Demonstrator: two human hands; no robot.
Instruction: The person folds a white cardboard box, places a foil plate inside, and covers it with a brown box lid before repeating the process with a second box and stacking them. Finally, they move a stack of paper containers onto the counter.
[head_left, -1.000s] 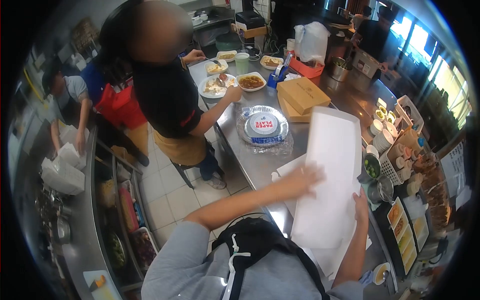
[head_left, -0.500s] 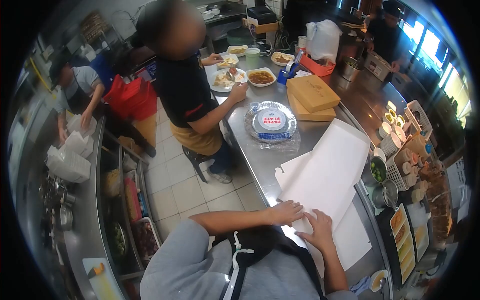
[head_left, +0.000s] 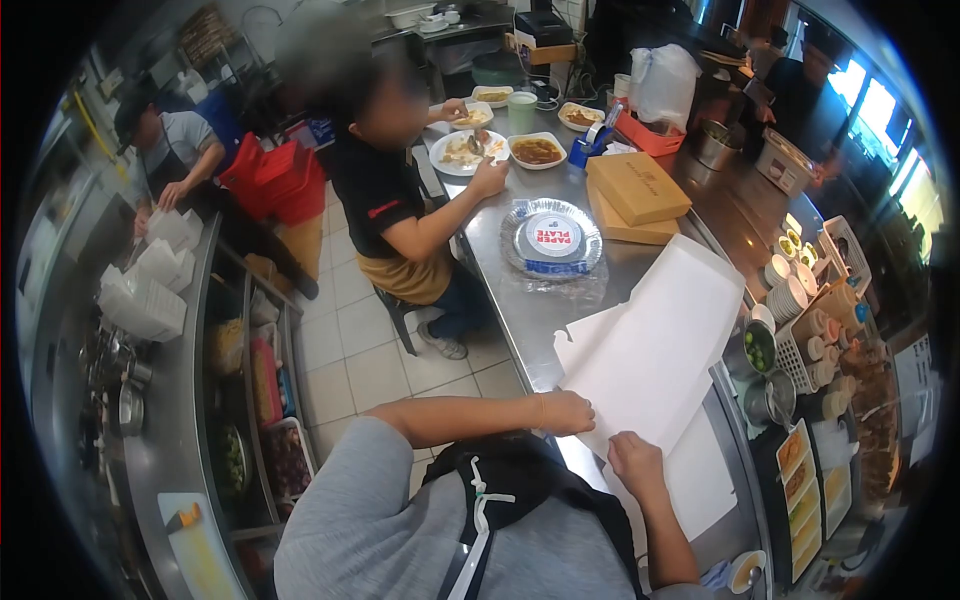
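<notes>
A large white cardboard sheet [head_left: 660, 350] lies aslant on the steel counter in front of me, its far end curving up. My left hand [head_left: 567, 412] is closed on the near left edge of it. Close by on the right, my right hand [head_left: 635, 460] has its fingers curled in on the same near edge. Under the top sheet, another white sheet [head_left: 705, 485] shows at the lower right. A notched white edge sticks out on the left.
Beyond the sheets are a wrapped pack of paper plates [head_left: 551, 237] and stacked brown boxes [head_left: 638, 188]. A co-worker [head_left: 400, 190] sits at the counter's left side beside plates of food [head_left: 537, 151]. Sauce containers [head_left: 800, 455] and stacked cups [head_left: 788, 298] line the right. Another person stands far left.
Both hands have gone from spread fingers on the sheet to curled fingers at its near edge. The view has shifted slightly. The seated co-worker's head has turned and lowered toward the plates.
</notes>
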